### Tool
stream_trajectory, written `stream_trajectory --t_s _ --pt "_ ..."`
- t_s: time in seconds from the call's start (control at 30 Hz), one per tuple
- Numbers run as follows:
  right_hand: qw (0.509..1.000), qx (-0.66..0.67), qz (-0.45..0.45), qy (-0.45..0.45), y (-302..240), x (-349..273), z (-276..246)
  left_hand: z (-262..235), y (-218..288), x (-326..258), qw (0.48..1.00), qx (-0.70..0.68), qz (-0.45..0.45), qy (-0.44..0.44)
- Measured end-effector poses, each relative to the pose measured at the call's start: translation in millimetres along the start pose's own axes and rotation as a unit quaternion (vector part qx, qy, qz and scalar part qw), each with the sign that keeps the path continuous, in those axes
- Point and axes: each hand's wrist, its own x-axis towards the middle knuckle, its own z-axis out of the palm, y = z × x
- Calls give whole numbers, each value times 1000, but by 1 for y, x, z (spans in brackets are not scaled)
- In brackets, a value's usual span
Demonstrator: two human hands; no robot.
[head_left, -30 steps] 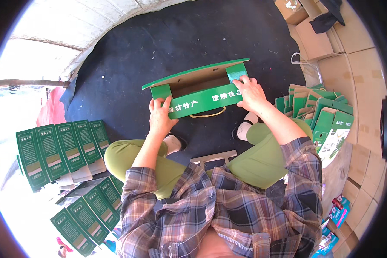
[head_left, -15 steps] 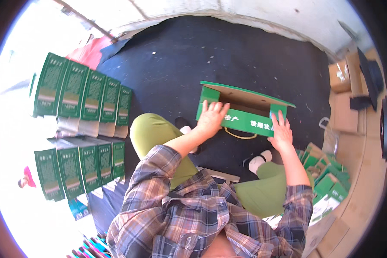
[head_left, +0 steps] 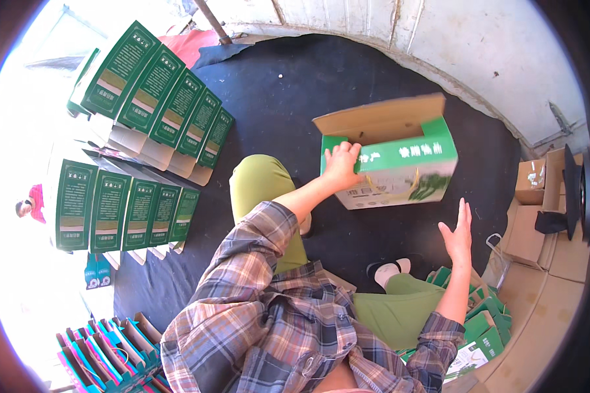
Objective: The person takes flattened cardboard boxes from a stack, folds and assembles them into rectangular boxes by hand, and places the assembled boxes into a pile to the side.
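An upright green and white cardboard box (head_left: 400,190) stands on the dark floor sheet in front of me. Its brown-lined lid flap (head_left: 380,118) is raised at the far side, so the top gapes. My left hand (head_left: 342,166) grips the near upper edge at the box's left end, fingers over the green rim. Off the box's near right corner, my right hand (head_left: 457,236) is in the air with fingers stretched, holding nothing. A yellow cord handle (head_left: 415,178) shows on the front panel.
Two rows of green boxes (head_left: 137,78) stand at the left. Pink and blue cartons (head_left: 105,354) are at lower left. Flattened or folded green boxes (head_left: 488,324) lie by my right leg, beside brown cartons (head_left: 528,236). A person (head_left: 33,204) is far left.
My right hand has let go of the box and drawn back toward the lower right. The box now shows its front panel, and its lid flap stands higher. My left hand stays on its rim.
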Motion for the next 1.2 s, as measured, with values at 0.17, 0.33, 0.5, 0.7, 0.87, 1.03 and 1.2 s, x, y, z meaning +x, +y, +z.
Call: stream_trajectory --t_s 0.17,0.33,0.5,0.7,0.87,1.03,1.2 --pt "998 61 14 -27 13 4 -6 -27 -15 19 967 -221 -92 90" --pt "997 65 23 -43 1 -6 -10 -101 -3 20 814 -566 -76 104" --pt "994 92 -9 -52 -5 -2 -14 -163 -26 -11 739 -639 -68 200" --pt "991 100 1 -86 -16 -7 -18 -133 -111 -97 660 -686 -142 269" --pt "984 120 33 -124 3 -4 -10 -64 -175 -207 561 -687 -355 294" --pt "991 85 14 -100 28 0 -5 -1 -221 -307 466 -659 -517 287" --pt "986 115 67 -100 18 -13 -20 56 -248 -402 417 -676 -533 291"
